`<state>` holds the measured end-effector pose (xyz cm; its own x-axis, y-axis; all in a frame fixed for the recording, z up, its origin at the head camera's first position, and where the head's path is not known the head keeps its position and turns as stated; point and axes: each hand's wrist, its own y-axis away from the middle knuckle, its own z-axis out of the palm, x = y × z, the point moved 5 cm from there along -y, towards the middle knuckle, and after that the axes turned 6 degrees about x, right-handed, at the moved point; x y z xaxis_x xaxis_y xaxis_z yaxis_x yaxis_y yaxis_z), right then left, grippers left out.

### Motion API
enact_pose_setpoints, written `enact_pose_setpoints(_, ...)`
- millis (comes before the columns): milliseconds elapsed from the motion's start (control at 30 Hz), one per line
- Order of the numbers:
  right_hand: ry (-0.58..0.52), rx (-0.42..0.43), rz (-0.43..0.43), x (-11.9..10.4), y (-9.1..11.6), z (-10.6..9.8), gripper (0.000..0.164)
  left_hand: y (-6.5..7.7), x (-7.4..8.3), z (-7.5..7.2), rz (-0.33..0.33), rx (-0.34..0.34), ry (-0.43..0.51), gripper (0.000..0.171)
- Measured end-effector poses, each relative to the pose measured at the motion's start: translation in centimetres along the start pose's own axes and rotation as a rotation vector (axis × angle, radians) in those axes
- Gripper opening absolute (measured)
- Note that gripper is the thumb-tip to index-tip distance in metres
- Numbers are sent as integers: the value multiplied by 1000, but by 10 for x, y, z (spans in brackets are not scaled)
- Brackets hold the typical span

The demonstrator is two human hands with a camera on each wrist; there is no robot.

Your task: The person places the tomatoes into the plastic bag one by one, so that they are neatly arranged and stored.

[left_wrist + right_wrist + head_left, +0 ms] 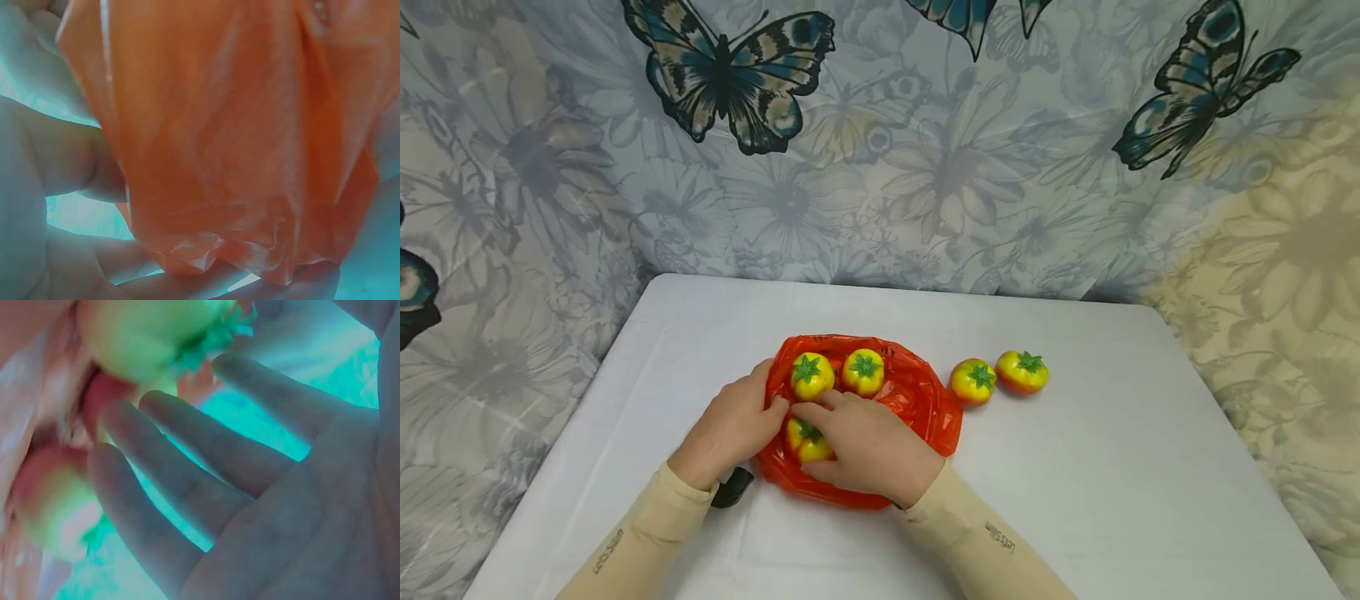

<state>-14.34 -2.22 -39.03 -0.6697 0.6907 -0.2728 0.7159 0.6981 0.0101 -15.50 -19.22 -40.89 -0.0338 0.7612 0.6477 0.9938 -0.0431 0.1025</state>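
A red plastic bag [925,408] lies spread open at the table's middle, with tomatoes in it. Two yellow-red tomatoes with green leafy tops, the left one [812,377] and the right one [862,372], sit towards its far side. My left hand [733,425] grips the bag's left edge; in the left wrist view the orange-looking plastic [206,137] fills the space between thumb and fingers. Over a nearer tomato [811,446] reaches my right hand [872,442], partly covering it. In the right wrist view the fingers [206,450] are spread and fairly straight beside several tomatoes [56,500].
Two more tomatoes, one [973,382] right at the bag's edge and another [1022,372] beside it, rest on the white table [1112,467]. A dark wrist-camera piece [732,488] shows under the left wrist. Butterfly-printed cloth [865,183] hangs behind the table.
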Motion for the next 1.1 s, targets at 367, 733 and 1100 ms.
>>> enact_pose_setpoints(367, -123, 167, 231, 94, 54, -59, 63, 6, -1, 1, -24, -5, -23, 69)
enact_pose_setpoints(733, -136, 289, 513, 210, 122, -87, 63, 5, 4, 9, -42, -13, -29, 69)
enact_pose_setpoints(1100, -156, 252, 585, 248, 129, -63, 66, 6, 4, 10, -59, -16, -40, 71)
